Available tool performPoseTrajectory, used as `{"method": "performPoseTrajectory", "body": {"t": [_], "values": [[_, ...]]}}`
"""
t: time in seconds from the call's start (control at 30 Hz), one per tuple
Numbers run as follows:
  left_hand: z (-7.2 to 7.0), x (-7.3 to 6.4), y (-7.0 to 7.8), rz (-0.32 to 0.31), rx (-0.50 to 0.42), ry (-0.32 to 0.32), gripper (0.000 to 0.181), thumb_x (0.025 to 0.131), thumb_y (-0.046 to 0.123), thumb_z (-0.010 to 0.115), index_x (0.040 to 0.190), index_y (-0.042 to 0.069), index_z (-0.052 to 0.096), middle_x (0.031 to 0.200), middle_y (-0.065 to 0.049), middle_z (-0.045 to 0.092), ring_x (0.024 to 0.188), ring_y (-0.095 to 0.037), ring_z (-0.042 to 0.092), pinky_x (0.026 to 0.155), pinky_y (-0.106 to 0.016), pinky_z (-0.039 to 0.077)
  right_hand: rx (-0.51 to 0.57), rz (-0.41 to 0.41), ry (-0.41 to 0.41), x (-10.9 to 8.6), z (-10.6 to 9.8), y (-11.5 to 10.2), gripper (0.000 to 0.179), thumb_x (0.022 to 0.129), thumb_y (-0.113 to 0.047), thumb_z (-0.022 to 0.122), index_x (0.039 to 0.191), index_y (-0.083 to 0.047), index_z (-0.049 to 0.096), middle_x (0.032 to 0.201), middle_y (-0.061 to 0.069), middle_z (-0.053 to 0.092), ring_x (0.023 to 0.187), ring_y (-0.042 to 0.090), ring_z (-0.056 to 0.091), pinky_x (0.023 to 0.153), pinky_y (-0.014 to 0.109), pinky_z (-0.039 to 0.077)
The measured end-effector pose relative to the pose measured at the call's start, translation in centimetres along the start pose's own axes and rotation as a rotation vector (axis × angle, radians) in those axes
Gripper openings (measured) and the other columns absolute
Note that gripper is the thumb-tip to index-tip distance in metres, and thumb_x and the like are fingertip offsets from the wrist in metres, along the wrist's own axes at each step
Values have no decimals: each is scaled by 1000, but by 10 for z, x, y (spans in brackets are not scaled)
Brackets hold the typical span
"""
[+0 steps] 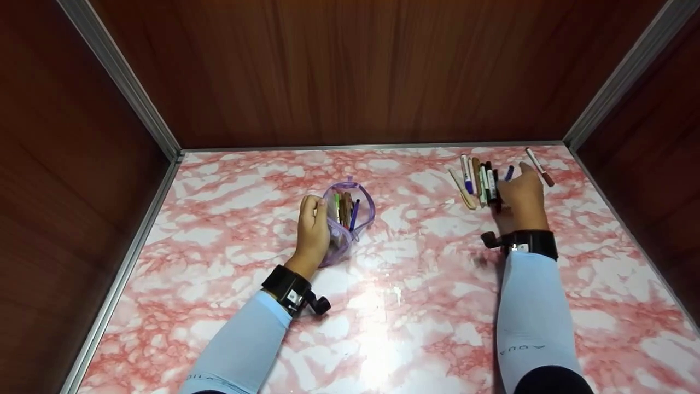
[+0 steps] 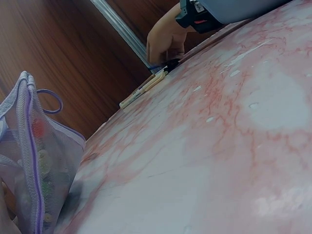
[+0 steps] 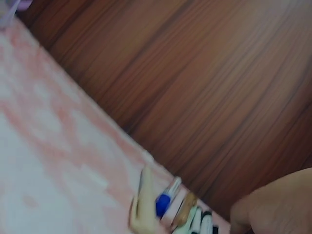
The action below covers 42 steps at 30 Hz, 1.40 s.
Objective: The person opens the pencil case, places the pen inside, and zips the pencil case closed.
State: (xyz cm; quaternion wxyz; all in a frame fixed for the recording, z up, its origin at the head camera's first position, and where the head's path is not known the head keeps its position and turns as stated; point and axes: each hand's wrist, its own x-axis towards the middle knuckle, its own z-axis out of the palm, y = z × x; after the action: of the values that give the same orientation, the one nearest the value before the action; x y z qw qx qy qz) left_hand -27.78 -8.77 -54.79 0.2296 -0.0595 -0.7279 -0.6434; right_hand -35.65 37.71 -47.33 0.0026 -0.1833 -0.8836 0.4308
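Observation:
My left hand (image 1: 313,230) grips the near left side of a purple mesh zip pouch (image 1: 373,210), whose mouth gapes upward. Several pens (image 1: 344,209) stand inside it, with green, brown and blue ones showing. At the right, my right hand (image 1: 524,198) is over the end of a row of pens and markers (image 1: 483,183). Its thumb and forefinger are spread apart around a blue pen (image 1: 509,173), beside a black marker. The other fingertips are hidden. In the left wrist view the pouch's zip edge (image 2: 30,146) shows up close.
A white and brown pen (image 1: 539,166) lies apart, right of my right hand. A beige pen (image 1: 462,189) slants at the row's left end. Dark wood panels (image 1: 372,71) enclose the red and white marbled table (image 1: 415,328) at the back and both sides.

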Motion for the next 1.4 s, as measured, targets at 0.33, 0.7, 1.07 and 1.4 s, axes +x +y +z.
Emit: {"method": "performPoseTrajectory", "body": {"t": [0.33, 0.7, 1.07, 1.4], "values": [[0, 1, -2, 4, 3, 7, 24, 118, 11, 52, 97, 0, 57, 104, -5, 49, 99, -15, 48, 91, -29, 43, 198, 42, -99, -1, 5, -24, 86, 107, -27, 60, 183, -29, 19, 124, 5, 59, 96, 16, 62, 91, 37, 56], [-3, 1, 0, -8, 30, -1, 23, 117, 11, 52, 96, 2, 55, 103, -4, 48, 97, -15, 47, 91, -29, 42, 556, -113, -94, -15, 50, -63, 86, 100, -3, 74, 176, -17, 36, 98, -5, 66, 76, 5, 71, 72, 19, 60], [-2, 1, -1, 2, 9, 12, 23, 117, 10, 52, 96, 2, 55, 103, -4, 48, 96, -14, 47, 89, -28, 43, 642, -320, -117, -52, 114, -104, 79, 93, 9, 75, 163, -7, 43, 86, -3, 74, 71, 10, 75, 67, 25, 65], [0, 0, 1, -10, 12, 3, 22, 117, 11, 52, 97, 2, 56, 104, -5, 49, 98, -15, 48, 91, -29, 44, 559, -391, -295, -97, 183, -119, 78, 89, 11, 77, 160, -3, 47, 88, 0, 76, 76, 11, 75, 75, 32, 69]]}}
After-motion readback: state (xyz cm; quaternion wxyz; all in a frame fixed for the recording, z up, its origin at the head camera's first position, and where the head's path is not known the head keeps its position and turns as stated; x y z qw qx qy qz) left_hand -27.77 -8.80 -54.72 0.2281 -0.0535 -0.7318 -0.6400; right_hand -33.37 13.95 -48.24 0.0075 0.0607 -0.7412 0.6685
